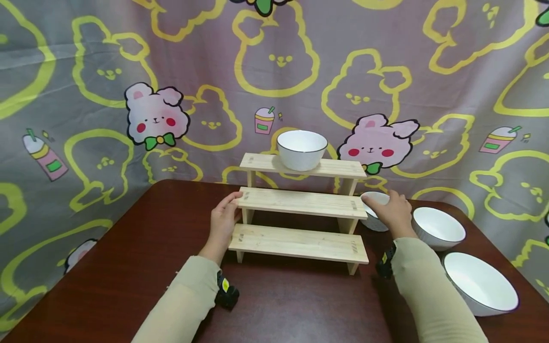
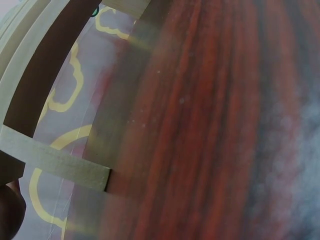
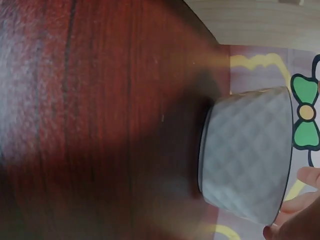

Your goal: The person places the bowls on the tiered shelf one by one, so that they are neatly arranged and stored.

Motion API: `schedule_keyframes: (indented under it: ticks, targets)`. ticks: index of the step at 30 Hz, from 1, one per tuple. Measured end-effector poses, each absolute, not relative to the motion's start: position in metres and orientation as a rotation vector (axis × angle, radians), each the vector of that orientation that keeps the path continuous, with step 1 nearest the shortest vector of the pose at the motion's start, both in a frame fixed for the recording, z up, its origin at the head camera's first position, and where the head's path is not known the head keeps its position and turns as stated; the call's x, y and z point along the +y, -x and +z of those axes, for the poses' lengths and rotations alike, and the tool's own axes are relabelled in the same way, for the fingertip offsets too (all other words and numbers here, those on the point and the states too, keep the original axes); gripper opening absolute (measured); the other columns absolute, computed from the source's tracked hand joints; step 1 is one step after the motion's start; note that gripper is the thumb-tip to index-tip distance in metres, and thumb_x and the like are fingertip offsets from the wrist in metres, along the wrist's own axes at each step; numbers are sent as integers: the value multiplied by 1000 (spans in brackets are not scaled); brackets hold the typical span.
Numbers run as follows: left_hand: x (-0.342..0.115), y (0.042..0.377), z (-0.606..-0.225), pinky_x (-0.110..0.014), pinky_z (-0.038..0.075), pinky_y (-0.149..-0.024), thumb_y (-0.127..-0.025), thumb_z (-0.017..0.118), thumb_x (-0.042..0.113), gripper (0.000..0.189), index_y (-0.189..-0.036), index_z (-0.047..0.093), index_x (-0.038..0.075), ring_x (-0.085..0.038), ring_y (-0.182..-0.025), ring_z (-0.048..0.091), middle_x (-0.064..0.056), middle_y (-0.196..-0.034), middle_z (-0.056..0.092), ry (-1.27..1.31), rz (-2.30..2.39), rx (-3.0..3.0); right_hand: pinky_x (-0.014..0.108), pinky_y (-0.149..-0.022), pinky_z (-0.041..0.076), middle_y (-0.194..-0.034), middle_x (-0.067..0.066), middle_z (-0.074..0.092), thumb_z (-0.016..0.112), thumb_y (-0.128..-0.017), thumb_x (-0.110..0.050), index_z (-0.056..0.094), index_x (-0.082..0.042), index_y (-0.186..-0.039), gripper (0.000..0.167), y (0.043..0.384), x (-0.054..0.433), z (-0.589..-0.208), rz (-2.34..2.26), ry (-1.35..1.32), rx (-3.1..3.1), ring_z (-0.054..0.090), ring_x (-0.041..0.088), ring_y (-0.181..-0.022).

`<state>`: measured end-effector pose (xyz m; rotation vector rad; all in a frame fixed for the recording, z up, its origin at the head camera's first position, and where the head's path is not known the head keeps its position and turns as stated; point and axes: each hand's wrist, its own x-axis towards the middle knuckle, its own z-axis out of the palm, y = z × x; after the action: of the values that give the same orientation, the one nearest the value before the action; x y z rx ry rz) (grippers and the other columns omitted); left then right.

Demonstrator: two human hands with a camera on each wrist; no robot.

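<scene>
A pale wooden three-step stand (image 1: 300, 201) stands on the dark table. My left hand (image 1: 224, 216) grips the left end of its middle shelf; in the left wrist view only a bit of that hand (image 2: 11, 210) shows, against the wood. To the right of the stand, my right hand (image 1: 392, 213) holds a small white bowl (image 1: 376, 224) at its rim, thumb and fingers spread across it. The right wrist view shows this bowl (image 3: 245, 155) with a diamond-textured wall, fingertips (image 3: 295, 205) at its rim. Another white bowl (image 1: 302, 151) sits upright on the top shelf.
Two larger white bowls, a middle one (image 1: 438, 227) and a bigger one (image 1: 480, 283), stand on the right side of the table (image 1: 291, 305), beside my right forearm. Behind the table hangs a cartoon-printed cloth (image 1: 193, 62).
</scene>
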<state>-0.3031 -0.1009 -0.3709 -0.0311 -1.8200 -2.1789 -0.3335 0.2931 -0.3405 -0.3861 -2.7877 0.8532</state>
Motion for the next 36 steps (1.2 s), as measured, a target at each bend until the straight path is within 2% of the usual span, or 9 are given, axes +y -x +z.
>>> schedule_keyframes:
  ticks: [4, 15, 23, 29, 36]
  targets:
    - [-100, 304, -370, -46, 39, -97, -95, 42, 12, 32, -121, 58, 1, -23, -117, 50, -5, -136, 50, 46, -2176, -1826, 64, -99, 19, -137, 38, 24, 55, -78, -62, 25, 5, -141, 98, 334, 294, -344, 837, 407, -2764, 15, 54, -128]
    - [-100, 302, -370, -44, 40, -96, -95, 43, 12, 32, -121, 58, 0, -22, -114, 51, -6, -135, 51, 18, -2179, -1821, 63, -95, 25, -128, 39, 27, 64, -74, -52, 28, 8, -139, 95, 337, 291, -358, 781, 444, -2750, 16, 51, -126]
    - [-99, 302, -369, -42, 41, -95, -95, 43, 13, 32, -121, 58, 0, -12, -106, 55, -6, -133, 52, 13, -2178, -1818, 63, -96, 26, -135, 40, 16, 67, -72, -53, 25, 8, -139, 100, 339, 293, -361, 781, 500, -2767, 12, 52, -127]
    - [-99, 302, -369, -39, 43, -92, -95, 43, 13, 32, -121, 59, 1, -10, -103, 56, -5, -132, 53, -4, -2170, -1829, 60, -94, 22, -126, 41, 27, 68, -70, -52, 27, 13, -136, 101, 338, 294, -361, 764, 448, -2757, 22, 52, -120]
    - [-98, 302, -368, -41, 42, -93, -96, 41, 12, 32, -121, 59, 1, -16, -109, 55, -7, -132, 53, -5, -2175, -1830, 60, -91, 20, -122, 41, 33, 68, -69, -53, 30, 16, -133, 101, 338, 293, -362, 720, 428, -2734, 27, 52, -114]
